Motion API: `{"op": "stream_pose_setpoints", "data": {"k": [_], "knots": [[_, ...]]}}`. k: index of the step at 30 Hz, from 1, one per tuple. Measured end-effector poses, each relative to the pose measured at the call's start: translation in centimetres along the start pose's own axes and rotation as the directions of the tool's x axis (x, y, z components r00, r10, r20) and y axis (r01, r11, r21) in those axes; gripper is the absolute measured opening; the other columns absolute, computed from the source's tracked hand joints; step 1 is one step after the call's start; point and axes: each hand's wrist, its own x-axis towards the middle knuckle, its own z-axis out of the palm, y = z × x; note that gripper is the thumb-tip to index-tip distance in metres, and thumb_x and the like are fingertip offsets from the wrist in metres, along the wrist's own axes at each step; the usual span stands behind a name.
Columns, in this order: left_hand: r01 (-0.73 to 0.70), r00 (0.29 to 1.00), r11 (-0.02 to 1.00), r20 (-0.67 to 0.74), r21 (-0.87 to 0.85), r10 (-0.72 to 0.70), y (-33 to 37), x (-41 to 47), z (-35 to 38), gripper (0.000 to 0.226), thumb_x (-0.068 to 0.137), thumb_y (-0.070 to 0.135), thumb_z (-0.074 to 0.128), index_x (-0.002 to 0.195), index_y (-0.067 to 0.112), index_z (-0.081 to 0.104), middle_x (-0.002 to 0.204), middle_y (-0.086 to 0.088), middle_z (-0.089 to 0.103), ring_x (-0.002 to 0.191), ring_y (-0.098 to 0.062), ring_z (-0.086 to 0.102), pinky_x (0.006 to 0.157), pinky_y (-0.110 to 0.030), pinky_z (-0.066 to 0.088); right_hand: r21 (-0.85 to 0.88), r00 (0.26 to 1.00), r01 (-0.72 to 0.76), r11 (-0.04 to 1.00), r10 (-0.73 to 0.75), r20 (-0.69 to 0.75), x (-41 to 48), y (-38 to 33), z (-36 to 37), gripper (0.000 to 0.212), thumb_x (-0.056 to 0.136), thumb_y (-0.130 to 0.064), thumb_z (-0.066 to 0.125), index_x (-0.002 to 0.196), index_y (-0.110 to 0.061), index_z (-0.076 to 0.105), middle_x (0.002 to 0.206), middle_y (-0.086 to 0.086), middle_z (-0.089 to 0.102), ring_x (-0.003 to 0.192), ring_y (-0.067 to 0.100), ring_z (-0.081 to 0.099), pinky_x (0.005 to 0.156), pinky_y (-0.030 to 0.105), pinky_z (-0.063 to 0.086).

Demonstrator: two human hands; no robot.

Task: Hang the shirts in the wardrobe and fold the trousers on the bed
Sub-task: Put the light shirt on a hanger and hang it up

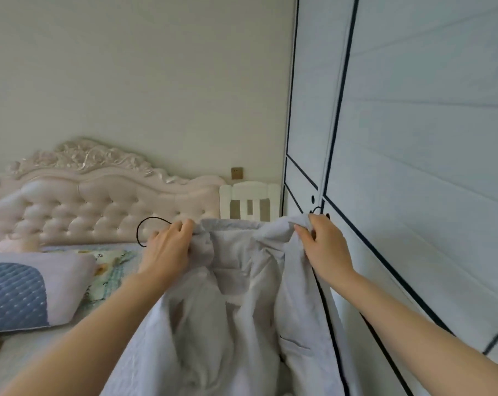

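Gripping one shirt (236, 310), two hands (167, 247) (325, 247), one hanger (138, 232)

The shirt (242, 281) hangs in the lower centre, held between the left hand (167, 250) and right hand (325, 247). The pillow (27, 290) lies on the bed (13, 352) at lower left, before the headboard (85, 201). The wardrobe (413, 167) fills the right; a chair (250, 192) stands behind the shirt.
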Motion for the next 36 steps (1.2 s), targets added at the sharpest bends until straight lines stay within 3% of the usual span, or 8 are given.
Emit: {"op": "stream_pose_setpoints", "data": {"k": [4,16,20,24,27,30,32,36], "knots": [[-0.111,0.98,0.975,-0.185,-0.192,0.075,4.9,-0.9,-3.6,0.008,0.071,-0.005,0.049,0.073,-0.001,0.056,0.072,-0.017,0.056,0.067,-0.035,0.055,0.06,-0.037,0.033,-0.111,0.999,-0.025,0.993,0.03,0.044,-4.1,1.7,-3.5,0.023,0.101,-0.04,0.044,0.08,-0.032,0.039,0.082,-0.012,0.046,0.068,0.007,0.049,0.054,0.021,0.032],[-0.027,0.916,0.917,-0.377,-0.398,-0.137,13.4,-0.1,-14.3,0.017,0.082,0.001,0.052,0.067,0.007,0.048,0.06,-0.008,0.05,0.063,-0.036,0.049,0.054,-0.042,0.037,-0.414,0.943,-0.085,0.906,0.208,0.261,-11.0,1.7,-8.8,0.015,0.095,-0.02,0.047,0.098,-0.019,0.032,0.075,-0.005,0.049,0.057,0.01,0.044,0.045,0.025,0.024],[-0.061,0.9,0.84,-0.394,-0.54,-0.188,14.4,0.1,-15.5,0.017,0.084,0.004,0.053,0.068,0.003,0.048,0.059,-0.009,0.048,0.061,-0.032,0.045,0.054,-0.038,0.03,-0.715,0.84,-0.116,0.69,0.452,0.3,-11.3,0.4,-9.9,0.056,0.089,-0.018,0.056,0.137,-0.007,0.029,0.132,0.012,0.046,0.108,0.031,0.055,0.079,0.035,0.046],[-0.163,0.896,0.745,-0.414,-0.647,-0.163,16.0,-0.3,-16.7,0.012,0.084,0.003,0.055,0.076,-0.006,0.054,0.068,-0.022,0.057,0.069,-0.038,0.051,0.059,-0.045,0.038,-0.337,0.926,0.132,0.932,0.005,0.377,-11.8,-1.3,-8.4,0.068,0.085,-0.03,0.059,0.143,-0.016,0.026,0.139,0.005,0.038,0.123,0.029,0.041,0.098,0.036,0.038],[-0.236,0.902,0.627,-0.407,-0.743,-0.143,17.1,-0.9,-17.5,0.009,0.086,0.005,0.055,0.082,-0.001,0.06,0.071,-0.014,0.06,0.067,-0.027,0.052,0.062,-0.04,0.042,-0.142,0.891,-0.051,0.989,0.109,0.441,-11.1,-1.8,-7.0,0.069,0.085,-0.04,0.062,0.144,-0.02,0.03,0.139,0.004,0.044,0.126,0.029,0.043,0.102,0.038,0.04],[-0.272,0.922,0.463,-0.367,-0.844,-0.127,16.7,-1.1,-18.0,0.01,0.091,0.011,0.057,0.086,0.011,0.066,0.071,0.008,0.061,0.066,-0.007,0.053,0.06,-0.022,0.041,-0.021,0.918,-0.166,0.986,0.162,0.361,-11.8,-1.9,-6.1,0.022,0.097,-0.041,0.048,0.107,-0.023,0.056,0.109,0.002,0.062,0.098,0.022,0.06,0.088,0.046,0.052],[-0.29,0.93,0.43,-0.357,-0.855,-0.084,16.1,-1.1,-18.0,0.014,0.093,0.016,0.058,0.086,0.024,0.067,0.071,0.02,0.062,0.069,0.001,0.055,0.062,-0.013,0.04,0.043,0.936,-0.229,0.972,0.207,0.285,-12.7,-2.1,-5.9,0.025,0.099,-0.038,0.039,0.081,-0.028,0.052,0.084,-0.003,0.064,0.076,0.017,0.061,0.075,0.046,0.054],[-0.301,0.918,0.432,-0.381,-0.85,-0.112,13.6,-0.5,-16.2,0.01,0.095,0.023,0.058,0.096,0.022,0.067,0.082,0.02,0.065,0.081,0.0,0.059,0.072,-0.021,0.044,0.15,0.952,-0.302,0.941,0.291,0.091,-14.7,-2.4,-6.2,0.029,0.1,-0.035,0.035,0.072,-0.03,0.039,0.066,-0.012,0.057,0.063,0.01,0.05,0.065,0.035,0.043]]}}
